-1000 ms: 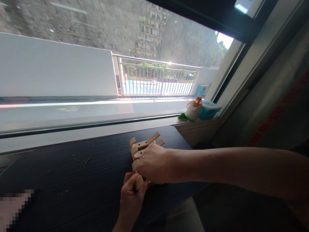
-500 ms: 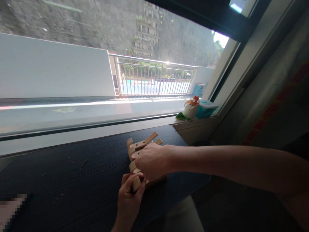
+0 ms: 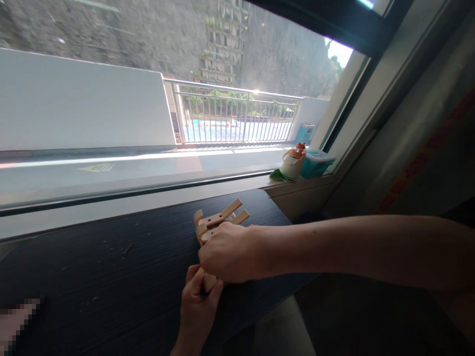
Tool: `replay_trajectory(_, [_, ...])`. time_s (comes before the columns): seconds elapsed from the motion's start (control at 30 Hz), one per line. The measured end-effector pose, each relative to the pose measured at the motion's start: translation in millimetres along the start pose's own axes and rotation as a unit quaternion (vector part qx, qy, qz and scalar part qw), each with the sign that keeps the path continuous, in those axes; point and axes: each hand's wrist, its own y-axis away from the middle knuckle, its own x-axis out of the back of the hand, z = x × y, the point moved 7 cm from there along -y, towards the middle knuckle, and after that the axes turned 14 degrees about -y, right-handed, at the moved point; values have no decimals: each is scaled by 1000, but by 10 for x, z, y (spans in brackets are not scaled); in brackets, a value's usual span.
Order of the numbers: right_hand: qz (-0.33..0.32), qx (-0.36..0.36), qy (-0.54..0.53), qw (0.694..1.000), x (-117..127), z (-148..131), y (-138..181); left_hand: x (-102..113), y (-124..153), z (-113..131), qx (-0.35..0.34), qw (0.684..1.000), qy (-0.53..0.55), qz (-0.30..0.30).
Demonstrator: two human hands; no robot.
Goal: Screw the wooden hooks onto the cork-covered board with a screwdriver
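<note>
On the dark table lies a wooden assembly [image 3: 213,220] of pale bars with rounded ends and small dark holes. Two of its bars stick out toward the window at a slant. My left hand [image 3: 199,295] is closed round the near end, with a pale block of it showing between thumb and fingers. Above the middle of the assembly is my right hand [image 3: 233,251], fingers curled down onto it. Its fingertips are hidden, so what they pinch cannot be made out. The two hands are close together, and the right one covers much of the wood.
The dark wood-grain table [image 3: 111,277] meets a window sill [image 3: 156,203]. On the sill stand a cream bottle with an orange top [image 3: 293,163], a green leaf-shaped thing [image 3: 277,175] and a teal box [image 3: 316,164]. A small twig-like scrap [image 3: 128,247] lies on the table.
My right hand has shifted slightly left and toward me, covering more of the near end and uncovering the slanted bars. My left hand keeps its hold in nearly the same place.
</note>
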Motion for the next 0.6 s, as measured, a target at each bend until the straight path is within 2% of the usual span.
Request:
replay_trajectory(0.1, [-56,-44,-14,997,20,50,13,17,-14,42,-20,1000,-6,13])
replay_trajectory(0.23, [-57,-84,-23,995,57,74,46,40,-33,92,-37,999,-16,20])
replay_trajectory(0.33, [-38,-51,-8,998,12,38,27,42,-42,81,-26,999,-20,8])
replay_trajectory(0.47, [37,14,1,999,14,-8,-3,43,-40,51,-13,1000,-24,-2])
replay_trajectory(0.6, [-5,16,-12,1000,-66,39,16,36,-35,64,-15,1000,-21,-2])
